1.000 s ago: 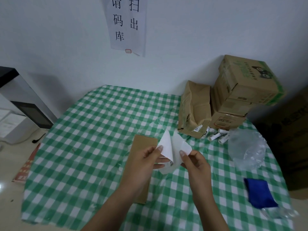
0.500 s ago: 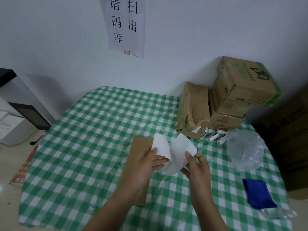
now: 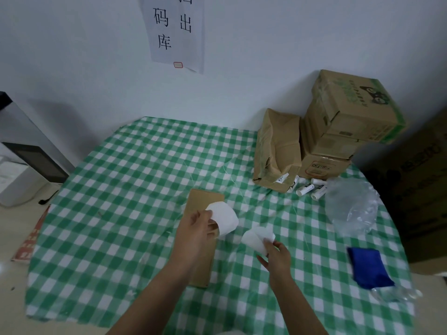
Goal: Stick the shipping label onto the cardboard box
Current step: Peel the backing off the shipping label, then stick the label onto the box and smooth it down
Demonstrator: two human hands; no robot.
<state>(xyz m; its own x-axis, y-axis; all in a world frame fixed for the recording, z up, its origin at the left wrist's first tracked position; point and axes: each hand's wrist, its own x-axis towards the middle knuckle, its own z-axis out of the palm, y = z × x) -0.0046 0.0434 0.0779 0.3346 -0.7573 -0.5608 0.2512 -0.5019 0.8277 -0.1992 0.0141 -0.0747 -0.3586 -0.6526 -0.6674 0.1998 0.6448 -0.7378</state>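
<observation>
Your left fingers [image 3: 210, 225] are curled and pinch the lower edge of a curled white sheet [image 3: 225, 216], held just above the centre of the frame with your left hand [image 3: 193, 235] over the flat cardboard box [image 3: 202, 201]. Your right fingers [image 3: 269, 243] pinch a smaller white sheet [image 3: 256, 236] just right of centre, apart from the first one, with your right hand [image 3: 277, 257] over the bare cloth. You cannot tell from this view which sheet is the shipping label and which is its backing. The box lies lengthwise on the green-checked tabletop [image 3: 116, 213], partly hidden under your left hand and forearm. Further right sit a clear plastic bag [image 3: 350, 206] and, below it, a blue cloth [image 3: 367, 269]. In the upper right, stacked cartons [image 3: 348, 114] stand against the wall beside a crumpled brown carton [image 3: 278, 146], with small white tubes [image 3: 307, 188] at their foot. A paper notice [image 3: 174, 32] hangs at the top centre.
</observation>
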